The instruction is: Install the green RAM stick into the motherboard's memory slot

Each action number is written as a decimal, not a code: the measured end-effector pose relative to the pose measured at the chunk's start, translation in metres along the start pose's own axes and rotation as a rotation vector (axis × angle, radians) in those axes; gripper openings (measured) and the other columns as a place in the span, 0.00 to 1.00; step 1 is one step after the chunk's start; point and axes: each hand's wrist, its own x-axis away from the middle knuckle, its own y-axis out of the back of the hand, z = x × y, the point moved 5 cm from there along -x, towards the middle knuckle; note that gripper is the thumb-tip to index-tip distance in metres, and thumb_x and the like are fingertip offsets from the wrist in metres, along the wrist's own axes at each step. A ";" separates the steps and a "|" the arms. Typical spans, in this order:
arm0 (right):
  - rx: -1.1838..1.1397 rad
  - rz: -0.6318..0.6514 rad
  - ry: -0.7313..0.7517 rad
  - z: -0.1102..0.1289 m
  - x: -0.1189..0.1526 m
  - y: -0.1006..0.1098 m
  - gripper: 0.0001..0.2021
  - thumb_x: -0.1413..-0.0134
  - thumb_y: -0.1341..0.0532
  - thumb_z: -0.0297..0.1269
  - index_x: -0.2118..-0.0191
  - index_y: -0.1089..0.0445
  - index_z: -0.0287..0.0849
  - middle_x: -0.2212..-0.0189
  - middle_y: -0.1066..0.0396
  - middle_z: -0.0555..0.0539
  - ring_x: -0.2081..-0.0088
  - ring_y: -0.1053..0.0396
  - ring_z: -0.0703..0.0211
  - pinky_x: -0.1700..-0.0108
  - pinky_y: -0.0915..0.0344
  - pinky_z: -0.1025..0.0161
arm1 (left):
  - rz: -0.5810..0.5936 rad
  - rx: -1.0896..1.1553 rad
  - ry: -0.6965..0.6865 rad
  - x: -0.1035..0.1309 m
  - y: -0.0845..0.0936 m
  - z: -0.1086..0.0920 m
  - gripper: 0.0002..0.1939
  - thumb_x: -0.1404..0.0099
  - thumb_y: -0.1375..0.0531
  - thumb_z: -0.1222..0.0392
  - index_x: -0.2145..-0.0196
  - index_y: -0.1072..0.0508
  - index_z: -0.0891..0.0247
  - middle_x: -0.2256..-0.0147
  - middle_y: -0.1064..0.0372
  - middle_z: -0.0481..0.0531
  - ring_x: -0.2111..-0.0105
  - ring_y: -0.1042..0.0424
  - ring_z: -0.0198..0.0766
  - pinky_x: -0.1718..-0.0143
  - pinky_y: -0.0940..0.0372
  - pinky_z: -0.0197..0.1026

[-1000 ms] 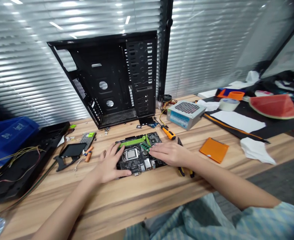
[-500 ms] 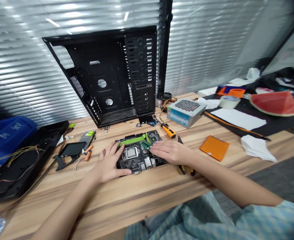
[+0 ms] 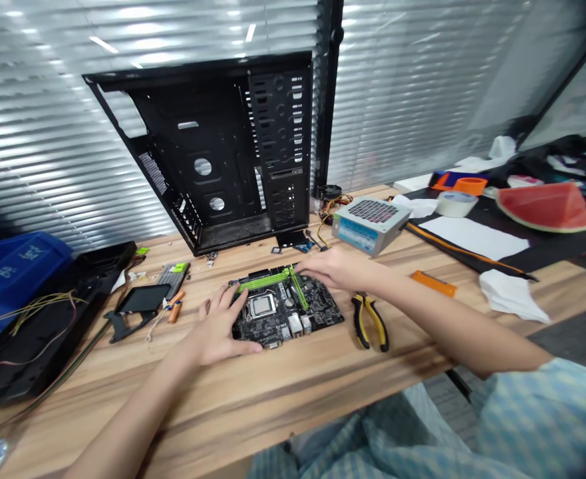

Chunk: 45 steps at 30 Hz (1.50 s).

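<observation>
A black motherboard (image 3: 273,326) with green memory slots lies flat on the wooden table. My left hand (image 3: 220,326) grips its left side, fingers spread over the upper corner and thumb along the near edge. On the board's far right side, my right hand (image 3: 330,266) has its fingers pressed together at the far end of the right-hand green slot (image 3: 298,291). Whatever is between those fingertips is hidden. A silver processor (image 3: 261,305) sits in its socket near my left fingers. Below my right forearm lie yellow-and-black pliers (image 3: 371,322).
An open black computer case (image 3: 203,146) stands behind the board. A power supply (image 3: 370,223) is at the back right, and an orange case (image 3: 435,283) lies partly behind my right forearm. At left are a black panel (image 3: 33,346), a blue bin (image 3: 23,273) and batteries (image 3: 175,311).
My right hand has moved away from me, to the slot's far end. The green memory stick seen by its fingers before is out of sight, and the slot shows. My left hand stays put.
</observation>
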 end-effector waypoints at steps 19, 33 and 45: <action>-0.315 0.209 -0.023 -0.037 -0.060 0.023 0.11 0.39 0.46 0.33 0.61 0.27 0.37 0.70 0.25 0.47 0.70 0.30 0.64 0.66 0.39 0.67 | 0.004 0.015 0.006 0.000 0.001 0.003 0.58 0.49 0.42 0.27 0.32 0.57 0.63 0.32 0.67 0.65 0.34 0.69 0.65 0.41 0.64 0.72; -0.246 0.065 -0.097 -0.036 -0.040 0.024 0.12 0.39 0.45 0.37 0.62 0.26 0.39 0.74 0.28 0.49 0.73 0.37 0.65 0.69 0.44 0.67 | -0.001 -0.021 0.016 0.000 0.000 0.003 0.56 0.46 0.44 0.28 0.32 0.57 0.64 0.32 0.66 0.64 0.34 0.69 0.64 0.40 0.65 0.71; -0.259 0.171 -0.085 -0.034 -0.048 0.014 0.11 0.40 0.45 0.32 0.59 0.26 0.39 0.67 0.25 0.46 0.68 0.32 0.63 0.63 0.40 0.65 | 0.017 -0.017 0.025 0.000 0.001 0.000 0.55 0.45 0.44 0.29 0.32 0.58 0.64 0.32 0.67 0.64 0.34 0.70 0.63 0.40 0.65 0.71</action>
